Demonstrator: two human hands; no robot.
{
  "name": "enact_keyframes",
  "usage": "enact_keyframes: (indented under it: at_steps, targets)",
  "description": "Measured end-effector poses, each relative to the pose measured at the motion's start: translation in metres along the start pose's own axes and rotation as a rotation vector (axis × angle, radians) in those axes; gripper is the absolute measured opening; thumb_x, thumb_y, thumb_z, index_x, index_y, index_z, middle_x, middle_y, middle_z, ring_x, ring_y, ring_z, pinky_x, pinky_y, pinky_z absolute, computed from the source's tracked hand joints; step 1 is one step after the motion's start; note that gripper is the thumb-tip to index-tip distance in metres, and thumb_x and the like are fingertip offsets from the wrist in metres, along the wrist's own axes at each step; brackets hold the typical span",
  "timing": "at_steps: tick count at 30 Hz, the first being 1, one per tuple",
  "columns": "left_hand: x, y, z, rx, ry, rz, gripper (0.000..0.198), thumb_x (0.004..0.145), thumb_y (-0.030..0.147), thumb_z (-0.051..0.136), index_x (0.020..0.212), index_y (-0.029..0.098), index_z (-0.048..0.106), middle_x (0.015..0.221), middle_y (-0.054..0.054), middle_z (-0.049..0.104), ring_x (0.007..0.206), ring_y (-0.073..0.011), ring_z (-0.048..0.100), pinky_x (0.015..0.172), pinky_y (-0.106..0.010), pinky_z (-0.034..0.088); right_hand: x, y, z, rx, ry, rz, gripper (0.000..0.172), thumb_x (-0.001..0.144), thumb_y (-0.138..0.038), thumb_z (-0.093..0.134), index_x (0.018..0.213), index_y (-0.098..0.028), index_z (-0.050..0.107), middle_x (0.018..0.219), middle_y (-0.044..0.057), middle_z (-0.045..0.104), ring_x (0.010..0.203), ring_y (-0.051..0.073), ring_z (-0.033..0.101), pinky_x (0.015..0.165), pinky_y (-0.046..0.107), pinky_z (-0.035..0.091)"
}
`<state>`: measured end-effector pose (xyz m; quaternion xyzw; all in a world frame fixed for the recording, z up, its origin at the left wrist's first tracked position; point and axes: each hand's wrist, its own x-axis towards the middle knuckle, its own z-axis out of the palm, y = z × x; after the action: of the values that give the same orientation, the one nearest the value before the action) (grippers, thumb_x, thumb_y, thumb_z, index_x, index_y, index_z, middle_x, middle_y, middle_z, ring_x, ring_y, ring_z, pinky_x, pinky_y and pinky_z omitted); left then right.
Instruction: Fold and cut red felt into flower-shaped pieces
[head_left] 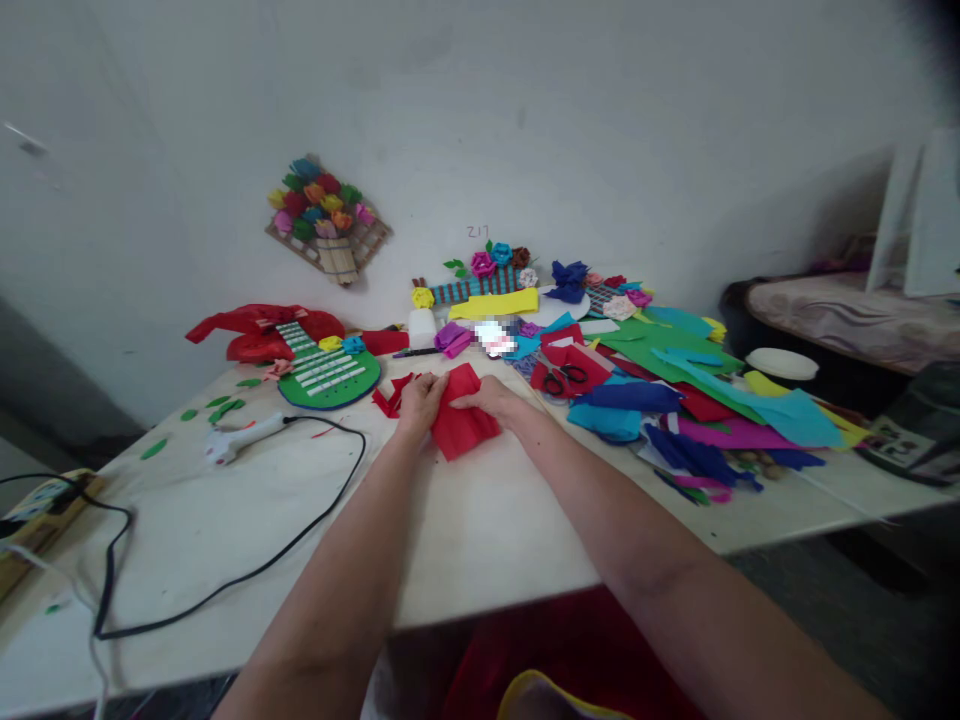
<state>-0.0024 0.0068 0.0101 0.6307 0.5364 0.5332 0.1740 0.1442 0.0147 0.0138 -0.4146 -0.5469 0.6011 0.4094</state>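
A sheet of red paper [463, 422] lies between my two hands over the middle of the table. My left hand [422, 402] has its fingers closed on the sheet's left edge, with crumpled red pieces [391, 396] just beyond it on the left. From the right, my right hand [491, 397] pinches the sheet's upper right part. Black-handled scissors [564, 376] rest on red paper to the right of my hands.
A white glue gun [244, 438] with a black cable [300, 542] lies at the left. Green card [330, 378] with white strips stands behind it. Coloured paper [667, 345] is heaped at the right. A white lid [782, 363] sits farther right. Paper flowers [482, 263] line the wall.
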Motion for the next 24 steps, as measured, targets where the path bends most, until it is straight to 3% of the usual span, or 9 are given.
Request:
enact_keyframes:
  at_steps: [6,11,15,24]
  targets:
    - [-0.004,-0.003,-0.002,-0.251,-0.170,-0.149,0.041,0.068,0.054,0.058,0.054,0.017,0.046,0.048,0.003,0.046,0.046,-0.0093,0.039,0.042,-0.022,0.027,-0.006,-0.004,0.001,0.048,-0.039,0.010,0.031,0.043,-0.014,0.080,0.069,-0.011,0.064,0.067,0.006,0.069,0.068,0.021,0.064,0.067,0.033,0.053]
    - [-0.003,-0.006,-0.004,-0.253,-0.147,-0.124,0.042,0.068,0.054,0.058,0.054,0.017,0.046,0.049,0.003,0.045,0.045,-0.0077,0.037,0.042,-0.021,0.027,-0.005,-0.003,-0.003,0.184,-0.115,0.011,0.028,0.053,-0.022,0.078,0.077,-0.012,0.065,0.071,0.007,0.069,0.067,0.020,0.065,0.067,0.034,0.052]
    - [-0.001,-0.010,-0.005,-0.240,-0.112,-0.115,0.040,0.069,0.053,0.057,0.054,0.016,0.048,0.049,0.003,0.045,0.045,-0.0075,0.036,0.042,-0.020,0.026,-0.001,-0.003,-0.010,0.206,-0.045,-0.036,0.016,0.061,-0.023,0.073,0.068,-0.011,0.064,0.063,0.005,0.067,0.058,0.017,0.062,0.064,0.032,0.051]
    - [-0.002,-0.011,-0.006,-0.317,-0.136,-0.147,0.037,0.068,0.050,0.060,0.058,0.016,0.050,0.052,0.002,0.048,0.047,-0.0082,0.038,0.043,-0.021,0.027,0.001,-0.002,-0.013,0.212,-0.045,-0.115,0.022,0.056,-0.023,0.074,0.075,-0.013,0.068,0.068,0.002,0.068,0.066,0.015,0.063,0.073,0.031,0.049]
